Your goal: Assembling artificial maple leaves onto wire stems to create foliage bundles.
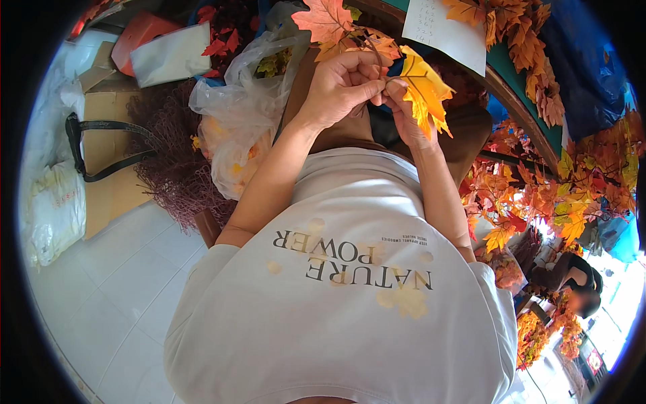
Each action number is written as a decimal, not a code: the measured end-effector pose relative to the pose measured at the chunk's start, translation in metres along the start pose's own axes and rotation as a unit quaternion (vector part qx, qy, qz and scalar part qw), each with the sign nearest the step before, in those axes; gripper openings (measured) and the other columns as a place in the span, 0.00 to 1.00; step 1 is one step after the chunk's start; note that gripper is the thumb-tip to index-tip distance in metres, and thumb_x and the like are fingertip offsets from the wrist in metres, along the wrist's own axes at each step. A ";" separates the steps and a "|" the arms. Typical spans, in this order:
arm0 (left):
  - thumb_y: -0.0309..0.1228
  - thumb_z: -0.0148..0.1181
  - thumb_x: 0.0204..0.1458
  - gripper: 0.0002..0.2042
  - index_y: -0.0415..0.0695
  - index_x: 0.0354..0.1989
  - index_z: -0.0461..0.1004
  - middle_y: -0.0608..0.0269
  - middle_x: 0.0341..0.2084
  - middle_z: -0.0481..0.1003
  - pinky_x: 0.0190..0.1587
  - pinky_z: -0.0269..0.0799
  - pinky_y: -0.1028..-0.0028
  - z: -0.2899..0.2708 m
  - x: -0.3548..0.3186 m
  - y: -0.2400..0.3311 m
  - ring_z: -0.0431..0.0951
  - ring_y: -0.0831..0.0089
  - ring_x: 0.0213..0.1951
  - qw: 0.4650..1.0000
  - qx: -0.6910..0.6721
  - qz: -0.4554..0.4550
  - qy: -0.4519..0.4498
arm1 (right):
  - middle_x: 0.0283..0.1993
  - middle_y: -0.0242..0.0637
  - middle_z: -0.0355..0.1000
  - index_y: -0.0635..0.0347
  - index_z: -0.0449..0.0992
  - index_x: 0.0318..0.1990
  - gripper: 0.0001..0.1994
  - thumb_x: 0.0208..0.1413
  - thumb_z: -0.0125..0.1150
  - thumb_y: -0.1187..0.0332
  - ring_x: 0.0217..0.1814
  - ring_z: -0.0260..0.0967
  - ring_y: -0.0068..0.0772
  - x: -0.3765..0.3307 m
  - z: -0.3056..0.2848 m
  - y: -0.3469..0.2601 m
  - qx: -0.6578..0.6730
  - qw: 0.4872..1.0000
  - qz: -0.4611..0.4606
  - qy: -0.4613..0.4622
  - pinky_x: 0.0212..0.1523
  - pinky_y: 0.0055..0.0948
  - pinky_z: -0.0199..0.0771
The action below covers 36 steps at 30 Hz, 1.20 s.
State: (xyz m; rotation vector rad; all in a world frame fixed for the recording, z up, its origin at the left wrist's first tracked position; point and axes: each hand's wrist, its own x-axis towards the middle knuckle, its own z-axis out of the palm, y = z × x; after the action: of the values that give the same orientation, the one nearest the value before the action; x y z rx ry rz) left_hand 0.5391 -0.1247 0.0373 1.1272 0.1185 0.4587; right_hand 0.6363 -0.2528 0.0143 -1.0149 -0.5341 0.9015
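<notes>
Head view: left fingers [363,90] holding leaf stem [375,54], right fingers [398,90] pinching yellow leaf [425,84]; green tabletop [517,94] ahead, white tiled floor [134,276].

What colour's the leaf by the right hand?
The leaf is yellow and orange, shown best in the head view.

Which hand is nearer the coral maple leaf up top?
Left: the left hand is just below the coral maple leaf in view; the right hand is farther right, beside the yellow maple leaf.
</notes>
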 end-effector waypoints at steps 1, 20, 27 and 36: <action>0.16 0.56 0.48 0.11 0.35 0.41 0.70 0.67 0.26 0.71 0.25 0.72 0.84 0.000 0.000 0.000 0.75 0.81 0.24 1.000 0.000 0.000 0.000 | 0.36 0.33 0.70 0.60 0.71 0.35 0.12 0.56 0.56 0.60 0.38 0.68 0.25 -0.001 0.000 0.001 0.000 1.000 0.000 0.000 0.45 0.26 0.69; 0.18 0.56 0.49 0.04 0.35 0.33 0.70 0.54 0.28 0.76 0.28 0.75 0.78 0.005 -0.003 -0.014 0.76 0.74 0.23 0.973 -0.187 -0.057 0.122 | 0.42 0.34 0.70 0.65 0.67 0.49 0.15 0.60 0.50 0.63 0.42 0.68 0.21 0.002 -0.012 0.011 -0.029 0.997 -0.053 -0.044 0.45 0.22 0.68; 0.20 0.57 0.51 0.04 0.38 0.35 0.71 0.65 0.27 0.72 0.38 0.75 0.76 -0.004 0.007 -0.005 0.76 0.76 0.31 0.942 -0.207 0.056 0.259 | 0.29 0.38 0.72 0.68 0.66 0.51 0.16 0.56 0.53 0.72 0.30 0.70 0.21 0.001 0.032 -0.013 -0.364 0.929 -0.042 -0.059 0.33 0.22 0.69; 0.23 0.59 0.49 0.12 0.34 0.42 0.72 0.59 0.35 0.75 0.39 0.72 0.79 -0.009 0.000 -0.025 0.75 0.76 0.36 0.974 -0.078 -0.123 0.172 | 0.32 0.45 0.74 0.61 0.73 0.46 0.16 0.46 0.61 0.76 0.33 0.74 0.37 0.010 0.024 -0.025 -0.515 0.830 -0.212 0.030 0.35 0.29 0.73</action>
State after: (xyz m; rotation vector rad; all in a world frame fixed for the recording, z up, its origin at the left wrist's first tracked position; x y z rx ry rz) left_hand 0.5432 -0.1257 0.0105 0.8565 0.5114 0.4294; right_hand 0.6336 -0.2386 0.0476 -1.7838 -1.2003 0.1081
